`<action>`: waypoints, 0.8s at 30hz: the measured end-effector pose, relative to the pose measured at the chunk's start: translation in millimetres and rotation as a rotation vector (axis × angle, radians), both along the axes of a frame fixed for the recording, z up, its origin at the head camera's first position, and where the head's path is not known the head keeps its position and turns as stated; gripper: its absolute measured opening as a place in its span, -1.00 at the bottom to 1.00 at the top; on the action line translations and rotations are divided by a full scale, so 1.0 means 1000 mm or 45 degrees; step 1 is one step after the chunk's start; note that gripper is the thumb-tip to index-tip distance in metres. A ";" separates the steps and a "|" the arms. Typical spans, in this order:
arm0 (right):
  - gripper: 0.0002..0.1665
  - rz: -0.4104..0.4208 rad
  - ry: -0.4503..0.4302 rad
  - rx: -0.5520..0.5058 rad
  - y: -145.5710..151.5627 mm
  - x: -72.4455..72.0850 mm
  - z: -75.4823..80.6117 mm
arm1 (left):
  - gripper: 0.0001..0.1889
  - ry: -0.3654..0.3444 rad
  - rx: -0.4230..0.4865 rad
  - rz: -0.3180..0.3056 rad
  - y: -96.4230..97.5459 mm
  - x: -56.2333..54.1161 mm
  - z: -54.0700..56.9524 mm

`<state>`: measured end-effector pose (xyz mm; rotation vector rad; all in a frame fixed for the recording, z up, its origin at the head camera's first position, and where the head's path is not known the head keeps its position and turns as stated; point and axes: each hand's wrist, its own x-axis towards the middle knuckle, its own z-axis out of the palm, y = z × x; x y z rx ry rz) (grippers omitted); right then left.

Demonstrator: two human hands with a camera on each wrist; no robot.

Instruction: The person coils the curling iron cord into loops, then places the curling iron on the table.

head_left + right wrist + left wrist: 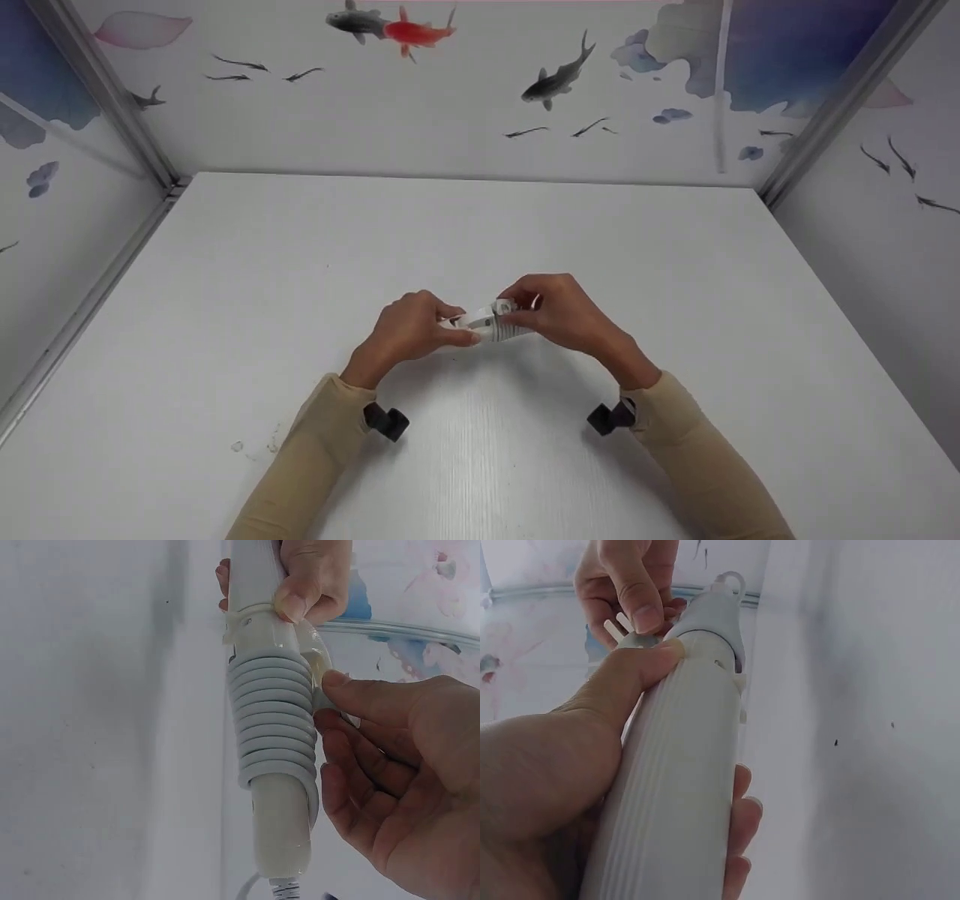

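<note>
A slim white hair iron (480, 321) is held above the table between both hands. My left hand (411, 327) grips its ridged body (675, 787), thumb along one side and fingers round the other. Its pale grey power cord (274, 716) is wound in several tight coils round the handle (281, 829). Beside the coils, my right hand (564, 311) pinches the cord's plug (637, 639) between thumb and fingers. Two prongs of the plug stick out in the left wrist view; in the right wrist view the fingers partly hide it.
The white table (480, 232) spreads beneath both hands. A back wall (465, 112) printed with fish rises at its far edge, with side panels left and right. Black wrist cameras (386, 421) sit at both sleeve cuffs.
</note>
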<state>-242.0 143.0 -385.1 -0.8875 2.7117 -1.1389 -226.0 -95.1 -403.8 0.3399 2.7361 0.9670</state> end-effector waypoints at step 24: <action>-0.80 0.317 0.176 0.267 0.002 0.000 -0.009 | -0.61 0.021 -0.036 -0.020 -0.004 -0.010 -0.022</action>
